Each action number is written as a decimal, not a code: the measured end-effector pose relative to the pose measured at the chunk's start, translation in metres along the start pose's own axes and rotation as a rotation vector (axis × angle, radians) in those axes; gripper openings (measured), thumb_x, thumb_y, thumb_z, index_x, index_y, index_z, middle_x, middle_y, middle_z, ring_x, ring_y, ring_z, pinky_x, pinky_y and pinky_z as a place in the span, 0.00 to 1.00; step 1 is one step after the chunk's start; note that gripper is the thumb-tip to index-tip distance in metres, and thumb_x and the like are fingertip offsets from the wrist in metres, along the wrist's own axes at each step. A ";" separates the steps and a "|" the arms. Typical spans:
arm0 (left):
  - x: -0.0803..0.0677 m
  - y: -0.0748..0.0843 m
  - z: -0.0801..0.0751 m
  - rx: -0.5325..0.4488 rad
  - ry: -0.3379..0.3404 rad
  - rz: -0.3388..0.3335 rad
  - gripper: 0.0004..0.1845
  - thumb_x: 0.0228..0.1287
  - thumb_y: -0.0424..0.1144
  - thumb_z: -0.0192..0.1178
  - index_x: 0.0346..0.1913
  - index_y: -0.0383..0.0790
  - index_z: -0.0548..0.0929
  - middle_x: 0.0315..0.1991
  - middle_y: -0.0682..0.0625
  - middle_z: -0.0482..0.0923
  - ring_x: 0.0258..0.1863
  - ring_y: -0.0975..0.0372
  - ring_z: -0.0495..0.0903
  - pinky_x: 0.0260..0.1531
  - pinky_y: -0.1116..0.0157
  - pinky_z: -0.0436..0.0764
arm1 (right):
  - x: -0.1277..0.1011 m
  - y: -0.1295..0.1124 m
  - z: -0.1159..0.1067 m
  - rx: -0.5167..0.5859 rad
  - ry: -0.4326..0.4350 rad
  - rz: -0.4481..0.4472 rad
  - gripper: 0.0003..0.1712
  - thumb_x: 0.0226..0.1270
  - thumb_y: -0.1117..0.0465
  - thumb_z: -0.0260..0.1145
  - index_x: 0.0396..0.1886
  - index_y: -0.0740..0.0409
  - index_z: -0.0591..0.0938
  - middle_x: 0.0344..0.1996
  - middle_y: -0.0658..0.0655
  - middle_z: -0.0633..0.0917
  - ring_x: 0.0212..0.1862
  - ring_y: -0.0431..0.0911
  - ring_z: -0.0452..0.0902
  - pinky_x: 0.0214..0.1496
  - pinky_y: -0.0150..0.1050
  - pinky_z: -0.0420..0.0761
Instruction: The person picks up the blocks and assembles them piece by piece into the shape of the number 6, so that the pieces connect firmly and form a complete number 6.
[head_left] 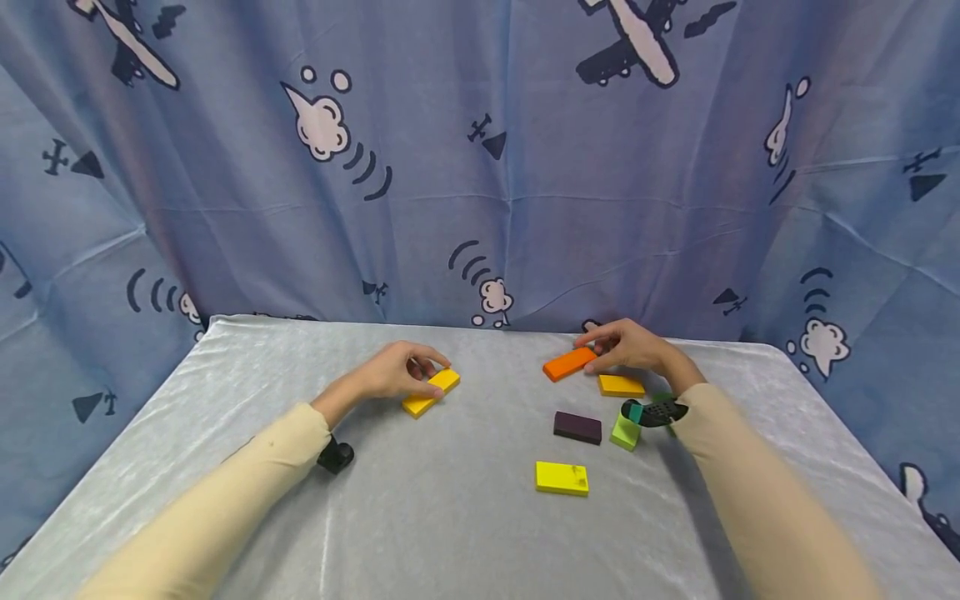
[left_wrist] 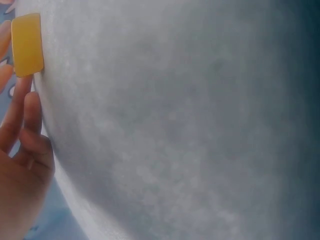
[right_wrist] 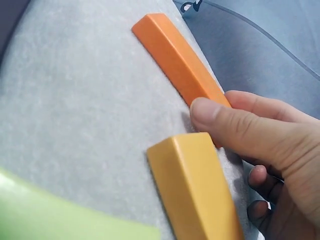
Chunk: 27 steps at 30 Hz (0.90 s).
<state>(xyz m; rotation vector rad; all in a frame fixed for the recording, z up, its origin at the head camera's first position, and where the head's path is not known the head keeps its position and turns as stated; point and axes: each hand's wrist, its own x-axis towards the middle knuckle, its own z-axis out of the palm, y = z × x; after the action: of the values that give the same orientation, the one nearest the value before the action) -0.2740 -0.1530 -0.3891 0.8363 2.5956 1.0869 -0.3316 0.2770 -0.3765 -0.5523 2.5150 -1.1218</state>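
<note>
My left hand (head_left: 392,371) pinches a yellow rectangular block (head_left: 418,407) between thumb and fingers, left of the table's middle. That block (left_wrist: 27,45) shows at the edge of the left wrist view, with fingers around it. Toward the back right, my right hand (head_left: 630,344) grips one end of an orange block (head_left: 566,364) with the thumb on its near side. In the right wrist view the orange block (right_wrist: 175,57) lies flat along the cloth. An amber-yellow block (right_wrist: 197,185) lies just under this hand, beside the thumb.
A dark purple block (head_left: 577,427), a lime green block (head_left: 625,433) and a bright yellow block (head_left: 561,478) with a mark on it lie nearer on the pale cloth-covered table (head_left: 420,517). A darker green piece is mostly hidden behind the right wrist. A blue patterned curtain (head_left: 420,250) hangs behind.
</note>
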 end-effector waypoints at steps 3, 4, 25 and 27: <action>-0.001 0.002 -0.001 -0.006 -0.001 -0.011 0.23 0.60 0.39 0.76 0.58 0.39 0.86 0.41 0.51 0.84 0.38 0.59 0.78 0.42 0.62 0.78 | 0.001 -0.002 0.000 -0.004 -0.002 -0.001 0.28 0.58 0.62 0.80 0.58 0.64 0.85 0.39 0.61 0.80 0.42 0.53 0.69 0.42 0.40 0.70; -0.001 0.003 -0.001 -0.006 -0.001 -0.015 0.23 0.60 0.39 0.76 0.58 0.40 0.86 0.41 0.51 0.84 0.38 0.58 0.78 0.42 0.62 0.78 | 0.001 -0.002 0.000 -0.002 0.000 0.003 0.27 0.58 0.62 0.80 0.58 0.65 0.85 0.39 0.61 0.80 0.42 0.53 0.69 0.42 0.40 0.69; -0.002 0.001 0.000 0.023 -0.002 -0.012 0.22 0.61 0.42 0.75 0.58 0.43 0.86 0.42 0.53 0.84 0.40 0.59 0.79 0.44 0.61 0.79 | 0.001 0.000 0.002 0.006 0.043 -0.013 0.24 0.60 0.62 0.79 0.54 0.67 0.86 0.37 0.59 0.81 0.40 0.52 0.69 0.40 0.40 0.68; -0.002 0.001 0.000 0.019 -0.005 -0.007 0.22 0.61 0.41 0.75 0.57 0.43 0.87 0.42 0.52 0.84 0.40 0.59 0.80 0.44 0.61 0.79 | 0.001 0.000 0.002 0.005 0.047 -0.016 0.24 0.60 0.62 0.79 0.54 0.66 0.86 0.37 0.59 0.80 0.39 0.52 0.69 0.40 0.40 0.67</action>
<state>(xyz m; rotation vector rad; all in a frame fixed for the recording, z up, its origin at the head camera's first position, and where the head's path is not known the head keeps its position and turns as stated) -0.2719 -0.1534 -0.3885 0.8329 2.6066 1.0588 -0.3313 0.2753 -0.3775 -0.5516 2.5517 -1.1593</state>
